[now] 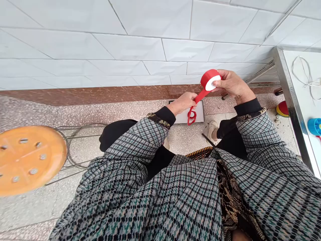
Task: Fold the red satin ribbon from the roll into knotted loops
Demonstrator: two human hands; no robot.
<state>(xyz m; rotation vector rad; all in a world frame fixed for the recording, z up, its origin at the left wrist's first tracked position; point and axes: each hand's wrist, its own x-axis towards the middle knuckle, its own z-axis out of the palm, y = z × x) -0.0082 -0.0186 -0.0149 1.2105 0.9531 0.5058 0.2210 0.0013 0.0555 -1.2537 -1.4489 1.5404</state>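
We see two hands, apart from each other, and one red strip [200, 96] of smooth tape stretches between them. The right hand [232, 83] is clamped on one roll [208, 79], a short, glossy red cylinder with a white core; the thumb presses on this core. The roll is in the air, before the wall [150, 50] of white, slightly wavy tiles. The left hand [182, 103] pinches the lower part of the strip between its fingers. Just below it hangs one thin red loop [192, 117]; what it is exactly, we cannot tell. Under that, one flat pale tray [179, 117] with a dark rim lies on the speckled stone floor [140, 112].

To our left we find one round orange stool [50, 159], its seat shiny, with at least six small holes. To our right stands one metal-edged table [291, 80], which carries one white cord [310, 84] and one blue ribbed object [314, 126].
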